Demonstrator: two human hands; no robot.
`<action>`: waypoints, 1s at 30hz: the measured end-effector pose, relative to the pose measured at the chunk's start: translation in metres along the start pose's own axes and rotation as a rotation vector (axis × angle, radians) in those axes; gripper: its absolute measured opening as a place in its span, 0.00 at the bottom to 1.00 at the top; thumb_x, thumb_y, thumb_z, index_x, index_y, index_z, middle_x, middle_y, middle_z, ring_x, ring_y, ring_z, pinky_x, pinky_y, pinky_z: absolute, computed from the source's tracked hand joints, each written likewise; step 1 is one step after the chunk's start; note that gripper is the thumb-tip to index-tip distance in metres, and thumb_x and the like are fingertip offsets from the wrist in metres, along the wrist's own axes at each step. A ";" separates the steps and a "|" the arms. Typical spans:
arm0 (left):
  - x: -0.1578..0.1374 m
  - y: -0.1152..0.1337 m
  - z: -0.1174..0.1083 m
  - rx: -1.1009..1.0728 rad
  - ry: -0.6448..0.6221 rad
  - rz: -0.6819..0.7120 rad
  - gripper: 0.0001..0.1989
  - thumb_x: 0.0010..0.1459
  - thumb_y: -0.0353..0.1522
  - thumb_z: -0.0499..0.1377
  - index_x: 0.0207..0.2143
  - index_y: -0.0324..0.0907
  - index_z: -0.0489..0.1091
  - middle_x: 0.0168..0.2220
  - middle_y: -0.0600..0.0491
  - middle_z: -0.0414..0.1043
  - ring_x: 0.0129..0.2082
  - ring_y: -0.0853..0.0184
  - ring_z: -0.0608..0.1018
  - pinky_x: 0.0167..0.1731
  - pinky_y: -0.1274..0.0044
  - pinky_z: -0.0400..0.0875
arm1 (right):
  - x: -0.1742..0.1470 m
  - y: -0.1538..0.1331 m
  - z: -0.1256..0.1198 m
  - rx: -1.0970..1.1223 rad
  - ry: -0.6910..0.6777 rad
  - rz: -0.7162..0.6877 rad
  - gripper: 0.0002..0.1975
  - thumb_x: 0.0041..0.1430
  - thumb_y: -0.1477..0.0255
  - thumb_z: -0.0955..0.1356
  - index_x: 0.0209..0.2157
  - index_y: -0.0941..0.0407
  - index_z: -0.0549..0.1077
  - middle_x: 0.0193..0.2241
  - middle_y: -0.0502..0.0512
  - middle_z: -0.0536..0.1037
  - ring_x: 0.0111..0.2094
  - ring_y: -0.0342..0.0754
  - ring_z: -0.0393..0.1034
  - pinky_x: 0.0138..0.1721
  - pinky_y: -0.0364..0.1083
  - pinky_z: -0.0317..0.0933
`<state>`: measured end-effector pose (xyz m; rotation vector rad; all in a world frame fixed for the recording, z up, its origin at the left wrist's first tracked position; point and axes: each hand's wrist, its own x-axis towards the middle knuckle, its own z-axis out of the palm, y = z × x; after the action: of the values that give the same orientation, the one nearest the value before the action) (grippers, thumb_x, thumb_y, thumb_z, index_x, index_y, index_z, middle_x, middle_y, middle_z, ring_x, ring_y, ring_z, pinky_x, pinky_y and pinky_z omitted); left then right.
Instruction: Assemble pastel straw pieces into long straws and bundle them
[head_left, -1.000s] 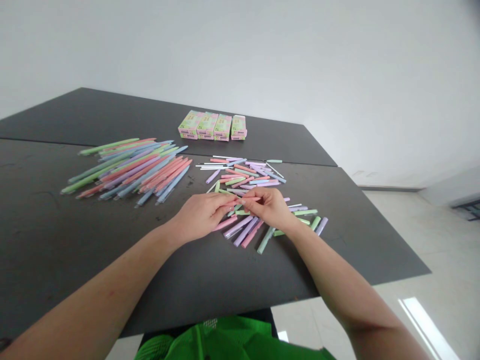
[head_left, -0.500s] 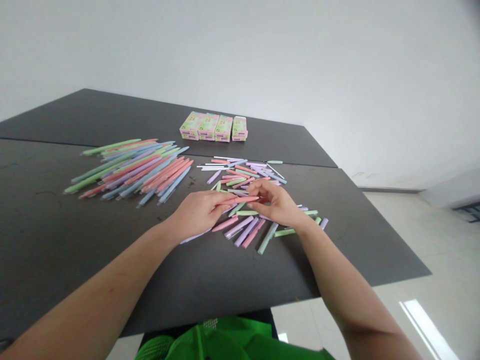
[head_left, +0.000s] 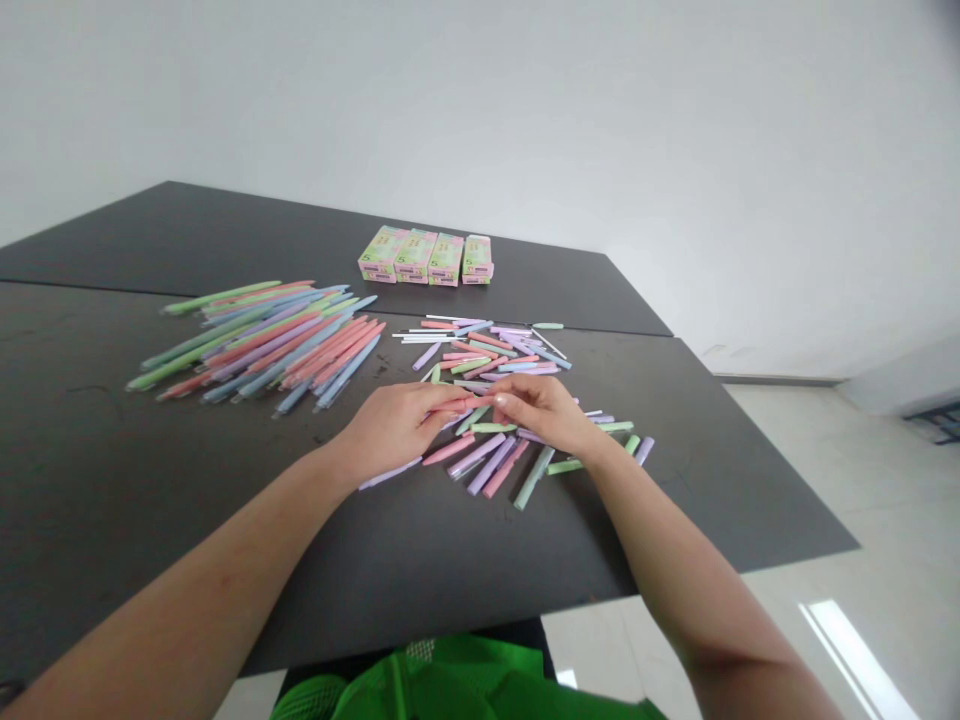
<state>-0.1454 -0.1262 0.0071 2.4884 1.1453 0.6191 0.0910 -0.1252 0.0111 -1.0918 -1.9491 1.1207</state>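
Observation:
A pinkish-red pen (head_left: 454,405) lies level between my two hands, above a scatter of pen parts. My left hand (head_left: 397,425) is closed around its left portion. The fingers of my right hand (head_left: 541,408) are closed on its right portion and cover that end. Under and around the hands lie loose barrels and caps in purple, pink and green, among them a purple barrel (head_left: 492,466) and a grey-green barrel (head_left: 534,480). Several thin white refills (head_left: 427,335) lie behind the hands.
To the left a large pile of pens (head_left: 262,345) in green, red, blue and purple spreads over the dark table (head_left: 150,500). Several small green-and-pink boxes (head_left: 413,256) stand in a row at the back, in front of the white wall (head_left: 480,110).
My right hand has closed over the right end of the pen, which showed between its fingers before. My left hand stays nearly in place.

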 end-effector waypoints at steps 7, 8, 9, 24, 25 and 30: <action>0.000 -0.003 -0.001 0.006 0.003 -0.032 0.18 0.62 0.35 0.52 0.53 0.51 0.72 0.48 0.56 0.77 0.44 0.62 0.78 0.44 0.74 0.70 | 0.000 -0.001 -0.004 -0.062 0.099 -0.069 0.11 0.56 0.64 0.70 0.33 0.59 0.74 0.28 0.53 0.75 0.27 0.41 0.65 0.28 0.41 0.59; 0.000 -0.002 0.000 0.005 0.006 -0.025 0.18 0.63 0.35 0.52 0.53 0.51 0.71 0.48 0.56 0.77 0.45 0.62 0.78 0.44 0.74 0.70 | 0.000 -0.001 -0.003 -0.083 0.098 -0.048 0.13 0.57 0.63 0.69 0.31 0.59 0.75 0.26 0.52 0.75 0.25 0.41 0.64 0.26 0.41 0.58; 0.000 -0.002 0.000 0.006 0.012 -0.017 0.18 0.63 0.35 0.51 0.53 0.51 0.71 0.48 0.56 0.77 0.45 0.62 0.78 0.45 0.74 0.69 | 0.000 0.000 -0.001 -0.106 0.089 -0.030 0.15 0.59 0.61 0.68 0.29 0.59 0.74 0.23 0.52 0.75 0.23 0.40 0.64 0.25 0.41 0.57; 0.000 -0.003 -0.001 0.019 -0.010 -0.048 0.17 0.63 0.35 0.52 0.53 0.54 0.71 0.48 0.59 0.77 0.45 0.63 0.78 0.44 0.74 0.69 | 0.000 0.005 -0.002 -0.079 0.109 -0.120 0.09 0.56 0.66 0.70 0.35 0.58 0.76 0.31 0.54 0.77 0.30 0.43 0.69 0.32 0.43 0.64; 0.000 -0.003 -0.001 0.021 -0.009 -0.045 0.17 0.63 0.35 0.52 0.53 0.54 0.71 0.48 0.59 0.77 0.45 0.63 0.78 0.44 0.74 0.69 | 0.000 0.005 0.000 -0.061 0.115 -0.091 0.10 0.56 0.65 0.70 0.35 0.58 0.76 0.29 0.54 0.77 0.28 0.43 0.69 0.31 0.43 0.63; 0.000 -0.003 0.002 0.029 0.004 -0.019 0.17 0.64 0.35 0.51 0.53 0.54 0.71 0.50 0.60 0.76 0.47 0.63 0.78 0.44 0.74 0.68 | 0.002 0.005 0.008 0.051 0.106 0.046 0.14 0.55 0.61 0.70 0.32 0.59 0.74 0.23 0.53 0.76 0.24 0.42 0.69 0.26 0.41 0.63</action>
<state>-0.1460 -0.1250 0.0038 2.4985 1.1855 0.6062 0.0852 -0.1253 0.0028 -1.1505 -1.8120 1.1083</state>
